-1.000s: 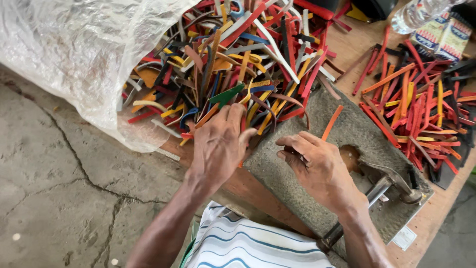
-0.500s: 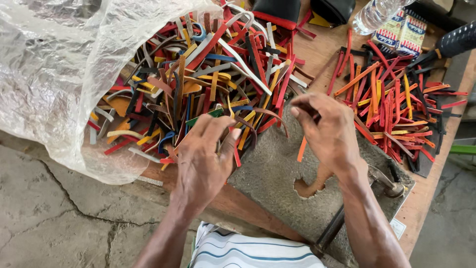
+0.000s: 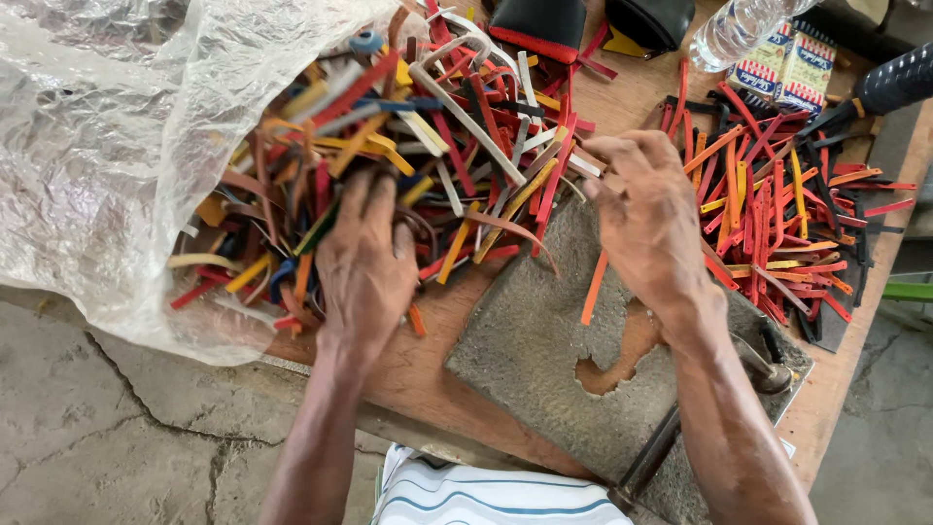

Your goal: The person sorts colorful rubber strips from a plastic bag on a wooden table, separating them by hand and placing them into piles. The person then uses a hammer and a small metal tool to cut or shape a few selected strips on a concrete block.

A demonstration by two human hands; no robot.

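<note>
A big heap of coloured strips [image 3: 428, 146], red, yellow, orange, blue and white, spills from a clear plastic bag [image 3: 117, 126] onto a wooden table [image 3: 428, 360]. My left hand [image 3: 364, 262] lies palm down in the near edge of the heap, fingers spread among the strips. My right hand [image 3: 646, 219] is curled at the heap's right edge, fingertips pinched on strips there. One orange strip [image 3: 593, 289] lies loose on the worn grey pad [image 3: 544, 369] just below that hand. A second pile of mostly red and orange strips [image 3: 787, 224] lies to the right.
A metal tool with a dark handle [image 3: 680, 428] rests on the pad's near right corner. At the back stand a clear bottle [image 3: 743, 29], small printed packets [image 3: 787, 63] and dark leather pieces [image 3: 539, 24]. Cracked concrete floor [image 3: 107, 428] lies below the table edge.
Both hands have moved from the pad up into the heap. My left hand now digs into the strips. My right hand left the orange strip on the pad.
</note>
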